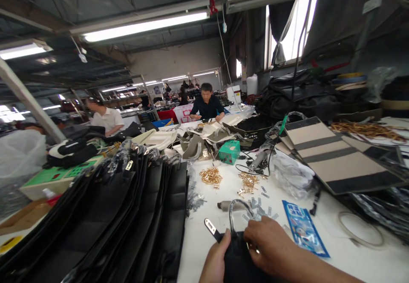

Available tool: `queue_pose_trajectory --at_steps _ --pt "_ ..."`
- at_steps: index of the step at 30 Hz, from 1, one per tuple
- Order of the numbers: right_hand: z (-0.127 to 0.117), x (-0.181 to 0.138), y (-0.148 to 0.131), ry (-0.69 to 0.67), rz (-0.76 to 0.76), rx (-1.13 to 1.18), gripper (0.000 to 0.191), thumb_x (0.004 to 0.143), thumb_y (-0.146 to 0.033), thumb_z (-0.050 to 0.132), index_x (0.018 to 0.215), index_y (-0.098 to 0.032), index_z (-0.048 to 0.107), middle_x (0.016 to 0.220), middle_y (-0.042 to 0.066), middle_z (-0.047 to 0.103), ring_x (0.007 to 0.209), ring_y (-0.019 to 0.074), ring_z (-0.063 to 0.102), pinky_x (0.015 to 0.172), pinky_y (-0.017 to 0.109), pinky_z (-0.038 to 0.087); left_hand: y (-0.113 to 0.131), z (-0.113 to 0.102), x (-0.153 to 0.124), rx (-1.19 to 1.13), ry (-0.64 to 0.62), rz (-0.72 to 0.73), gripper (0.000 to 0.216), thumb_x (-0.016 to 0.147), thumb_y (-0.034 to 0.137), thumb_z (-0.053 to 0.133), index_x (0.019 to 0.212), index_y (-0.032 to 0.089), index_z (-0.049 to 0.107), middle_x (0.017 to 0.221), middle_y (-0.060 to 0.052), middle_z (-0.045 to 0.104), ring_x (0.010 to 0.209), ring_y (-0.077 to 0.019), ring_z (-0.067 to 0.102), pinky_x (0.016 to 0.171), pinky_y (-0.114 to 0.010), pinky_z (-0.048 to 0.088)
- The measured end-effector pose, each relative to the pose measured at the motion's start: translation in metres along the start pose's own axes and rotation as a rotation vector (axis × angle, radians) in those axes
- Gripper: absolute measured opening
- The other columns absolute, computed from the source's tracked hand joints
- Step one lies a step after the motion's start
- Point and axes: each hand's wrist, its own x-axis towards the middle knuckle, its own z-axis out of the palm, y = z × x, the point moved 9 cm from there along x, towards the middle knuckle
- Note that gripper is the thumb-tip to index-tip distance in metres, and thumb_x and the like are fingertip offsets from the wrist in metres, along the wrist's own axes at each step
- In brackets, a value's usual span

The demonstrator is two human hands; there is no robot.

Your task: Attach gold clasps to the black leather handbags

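A black handbag (pixel 238 261) with a plastic-wrapped handle (pixel 238 202) is held upright at the lower middle. My left hand (pixel 215 259) grips its left edge, thumb against the front. A tab with a metal plate (pixel 210 226) sticks up beside that thumb. My right hand (pixel 271 244) is closed at the handle's right base, fingers curled on the bag; a shiny gold fitting shows under them, and the fingertips are partly hidden. Just beyond lie a dark-tipped grey tool (pixel 233 206) and several flat grey metal plates (pixel 260 210).
Black bags (pixel 128 215) stand in a row at left. Two piles of gold hardware (pixel 211 176) lie ahead, near a green box (pixel 229 152). To the right are a blue packet (pixel 303 227), a tape roll (pixel 361 230) and beige-black panels (pixel 332 155). A co-worker (pixel 207 104) sits opposite.
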Motion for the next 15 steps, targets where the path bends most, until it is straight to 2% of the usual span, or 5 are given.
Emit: queue_pose_trajectory --at_steps 6,10,15 --pt "0.017 0.012 -0.005 -0.110 -0.055 -0.104 0.022 0.068 -0.018 0.056 0.084 -0.019 0.070 0.087 0.011 0.075 0.078 0.0300 0.071 0.065 0.034 0.043 0.012 -0.004 -0.001 0.300 0.027 0.091 0.072 0.063 0.068 0.077 0.092 0.002 0.075 0.085 -0.020 0.076 0.091 -0.0349 0.072 0.091 -0.040 0.052" --pt "0.021 0.015 -0.006 -0.111 -0.078 -0.133 0.025 0.066 -0.017 0.055 0.087 -0.018 0.069 0.086 0.011 0.075 0.078 0.0314 0.071 0.065 0.035 0.045 0.011 -0.007 0.000 0.294 0.047 0.131 0.074 0.063 0.073 0.074 0.091 0.005 0.075 0.085 -0.018 0.076 0.089 -0.0332 0.071 0.083 -0.037 0.052" --pt "0.032 0.018 -0.005 -0.081 -0.149 -0.093 0.014 0.066 -0.019 0.055 0.076 -0.022 0.065 0.078 0.006 0.074 0.071 0.0277 0.071 0.057 0.031 0.039 0.006 -0.016 0.002 0.312 0.104 0.131 0.081 0.057 0.082 0.069 0.081 0.004 0.073 0.075 -0.017 0.073 0.074 -0.0287 0.070 0.071 -0.032 0.051"
